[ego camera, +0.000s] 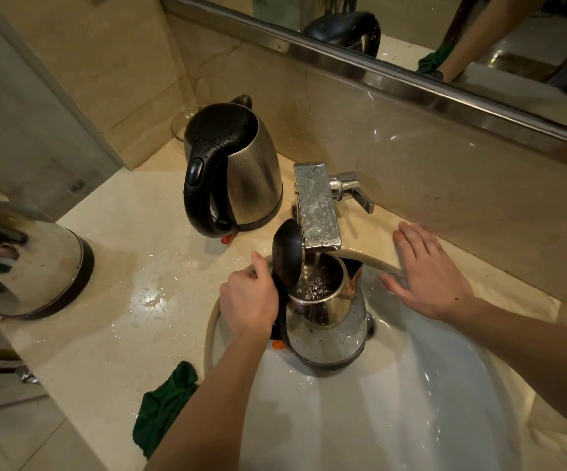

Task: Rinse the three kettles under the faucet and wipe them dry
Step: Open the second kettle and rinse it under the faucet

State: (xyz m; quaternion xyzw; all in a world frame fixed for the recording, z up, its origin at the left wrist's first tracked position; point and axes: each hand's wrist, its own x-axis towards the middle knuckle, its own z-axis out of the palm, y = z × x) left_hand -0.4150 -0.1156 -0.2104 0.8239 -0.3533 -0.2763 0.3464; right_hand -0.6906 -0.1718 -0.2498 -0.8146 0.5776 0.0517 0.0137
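A steel kettle (329, 334) with its black lid flipped up stands in the white sink (394, 402), right under the faucet (316, 209). Water runs from the spout into its open top. My left hand (248, 300) grips its black handle. With fingers spread flat, my right hand (428, 277) rests on the sink rim to the kettle's right, holding nothing. A second steel kettle (234, 168), lid closed and beaded with drops, stands on the counter left of the faucet. A third kettle (37, 266) is at the far left edge, partly cut off.
A crumpled green cloth (163, 402) lies at the counter's front edge, left of the sink. The faucet lever (357, 195) juts right from the tap body. A stone backsplash and a mirror (479, 45) rise behind. Water puddles dot the counter (132, 253).
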